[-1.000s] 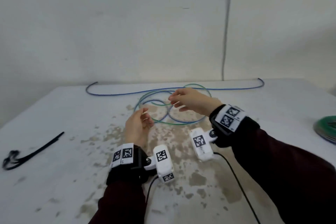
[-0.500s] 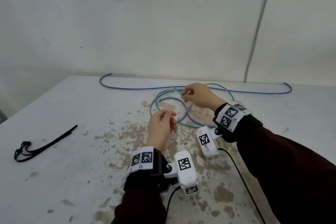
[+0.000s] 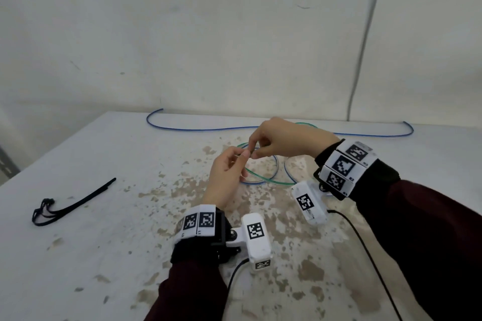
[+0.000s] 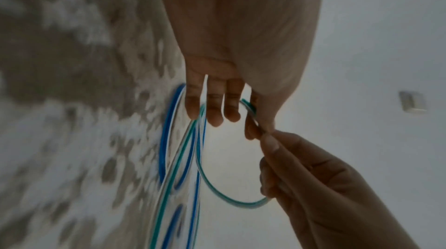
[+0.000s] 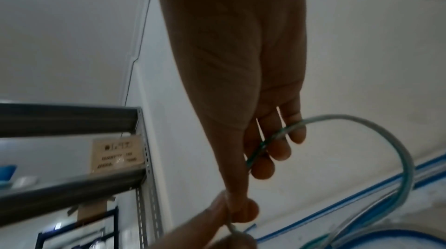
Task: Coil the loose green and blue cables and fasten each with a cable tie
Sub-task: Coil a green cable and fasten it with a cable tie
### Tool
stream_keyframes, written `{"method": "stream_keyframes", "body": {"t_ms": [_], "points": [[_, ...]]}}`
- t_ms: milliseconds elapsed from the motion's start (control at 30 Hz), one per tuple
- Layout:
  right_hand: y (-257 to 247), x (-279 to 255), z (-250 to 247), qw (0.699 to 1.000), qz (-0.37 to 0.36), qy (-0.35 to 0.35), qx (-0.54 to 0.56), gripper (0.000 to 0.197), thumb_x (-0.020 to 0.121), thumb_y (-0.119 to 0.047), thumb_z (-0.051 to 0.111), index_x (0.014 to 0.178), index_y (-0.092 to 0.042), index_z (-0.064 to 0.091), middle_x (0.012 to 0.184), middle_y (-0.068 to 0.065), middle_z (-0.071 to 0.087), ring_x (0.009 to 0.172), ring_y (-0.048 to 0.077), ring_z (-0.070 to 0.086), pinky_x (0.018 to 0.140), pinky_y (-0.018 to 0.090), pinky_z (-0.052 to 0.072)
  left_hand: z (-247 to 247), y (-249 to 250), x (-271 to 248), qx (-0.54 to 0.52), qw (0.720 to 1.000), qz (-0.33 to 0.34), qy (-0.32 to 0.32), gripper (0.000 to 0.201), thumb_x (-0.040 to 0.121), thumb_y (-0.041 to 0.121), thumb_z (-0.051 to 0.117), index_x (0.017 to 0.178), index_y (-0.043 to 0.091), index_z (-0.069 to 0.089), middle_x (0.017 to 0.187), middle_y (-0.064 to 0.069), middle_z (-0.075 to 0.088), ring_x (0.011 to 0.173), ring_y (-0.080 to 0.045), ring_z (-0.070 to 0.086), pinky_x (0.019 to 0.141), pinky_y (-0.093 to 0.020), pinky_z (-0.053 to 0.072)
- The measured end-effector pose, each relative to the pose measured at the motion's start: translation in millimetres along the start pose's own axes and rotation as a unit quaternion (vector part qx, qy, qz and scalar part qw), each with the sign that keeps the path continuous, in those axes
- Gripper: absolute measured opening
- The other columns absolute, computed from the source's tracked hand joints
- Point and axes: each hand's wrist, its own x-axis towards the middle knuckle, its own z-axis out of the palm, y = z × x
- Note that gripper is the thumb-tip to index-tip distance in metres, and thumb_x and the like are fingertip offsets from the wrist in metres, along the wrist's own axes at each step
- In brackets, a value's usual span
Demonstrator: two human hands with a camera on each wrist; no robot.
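Observation:
The green cable (image 3: 261, 180) lies in loose loops on the stained table (image 3: 109, 255), mixed with loops of the blue cable (image 3: 287, 173). The blue cable's long run (image 3: 198, 129) follows the back edge. My hands meet above the loops. My left hand (image 3: 243, 154) pinches a strand of the green cable (image 4: 251, 109) between thumb and forefinger. Right against it, my right hand (image 3: 254, 151) pinches the same green cable (image 5: 272, 138), which crosses its curled fingers and arcs away in a loop (image 4: 229, 198). The left hand's other fingers (image 4: 214, 108) hang straight.
A bunch of black cable ties (image 3: 66, 207) lies on the table at the left. The wall stands close behind the back edge. A grey metal shelf (image 5: 72, 117) shows in the right wrist view. Black wrist-camera leads (image 3: 365, 247) trail toward me.
My two hands have come together over the loops. The right hand lifted a green strand and brought it to the left hand, which rose to meet it.

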Motion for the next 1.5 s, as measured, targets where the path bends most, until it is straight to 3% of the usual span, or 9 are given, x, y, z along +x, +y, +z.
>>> {"method": "stream_keyframes", "body": {"t_ms": [333,467,567,633,767,933,1200,1367,1500], "points": [[64,9,-18,0.975,0.083,0.02,-0.203,0.014,0.093,-0.028,0.055,0.1,-0.019,0.065,0.111,0.006,0.051,0.11,0.025,0.044,0.088,0.042,0.044,-30,40,1,-0.038,0.992,0.074,0.094,0.019,0.093,0.019,0.058,0.076,0.016,0.065,0.074,-0.014,0.056,0.056,-0.013,0.046,0.065,-0.031,0.046],[70,15,-29,0.965,0.122,0.221,-0.063,0.017,0.096,-0.026,0.052,0.099,-0.014,0.064,0.092,0.014,0.064,0.086,0.032,0.062,0.073,0.037,0.05,-39,59,10,-0.056,0.991,0.079,0.097,0.023,0.095,0.019,0.056,0.075,0.014,0.064,0.068,-0.009,0.053,0.055,-0.01,0.047,0.064,-0.028,0.048],[59,18,-58,0.929,0.117,0.331,0.114,0.014,0.094,-0.023,0.056,0.091,-0.01,0.061,0.079,0.019,0.068,0.05,0.006,0.061,0.05,0.024,0.05,-43,72,17,-0.064,0.989,0.088,0.097,0.022,0.095,0.018,0.055,0.076,0.014,0.064,0.064,-0.001,0.053,0.056,-0.01,0.047,0.062,-0.022,0.048],[54,19,-78,0.921,0.119,0.36,0.082,0.014,0.093,-0.022,0.057,0.093,-0.009,0.061,0.087,0.019,0.068,0.056,0.003,0.057,0.058,0.026,0.043,-43,82,18,-0.066,0.989,0.107,0.073,0.024,0.096,0.018,0.055,0.073,0.014,0.062,0.066,0.001,0.056,0.059,-0.012,0.048,0.065,-0.023,0.047],[46,16,-102,0.914,0.194,0.355,-0.017,0.025,0.097,-0.027,0.045,0.104,-0.005,0.057,0.093,0.018,0.061,0.086,0.035,0.056,0.069,0.034,0.041,-42,108,15,-0.161,0.977,0.142,0.011,0.02,0.092,0.021,0.055,0.073,0.014,0.058,0.067,0.005,0.057,0.061,-0.012,0.049,0.068,-0.025,0.048],[58,0,-114,0.851,0.249,0.289,0.362,0.03,0.101,-0.032,0.038,0.094,-0.006,0.053,0.081,0.018,0.06,0.055,0.023,0.062,0.051,0.034,0.057,-56,121,15,-0.19,0.969,0.157,0.017,0.021,0.095,0.015,0.05,0.075,0.013,0.057,0.066,0.008,0.055,0.063,-0.012,0.049,0.067,-0.023,0.048],[9,-30,-183,0.854,0.133,0.416,0.283,0.09,0.086,-0.074,0.029,0.134,0.001,0.042,0.131,0.025,0.053,0.117,0.037,0.054,0.096,0.052,0.047,-48,116,20,-0.207,0.97,0.116,0.058,0.023,0.097,0.019,0.049,0.077,0.014,0.058,0.064,0.006,0.049,0.062,-0.01,0.049,0.064,-0.021,0.047],[33,-44,-180,0.816,0.162,0.511,0.216,0.043,0.083,-0.061,0.058,0.086,-0.019,0.052,0.092,0.012,0.072,0.069,0.015,0.065,0.074,0.036,0.054,-56,120,23,-0.297,0.943,0.096,0.11,0.021,0.099,0.022,0.047,0.079,0.018,0.054,0.065,0.012,0.056,0.058,-0.005,0.05,0.06,-0.019,0.045],[70,-60,-136,0.832,0.324,0.39,0.226,0.07,0.085,-0.072,0.039,0.097,-0.006,0.057,0.087,0.012,0.071,0.067,0.023,0.065,0.065,0.035,0.053,-68,123,22,-0.339,0.929,0.091,0.12,0.019,0.097,0.024,0.049,0.08,0.02,0.054,0.066,0.013,0.059,0.058,-0.003,0.051,0.06,-0.018,0.045]]}}
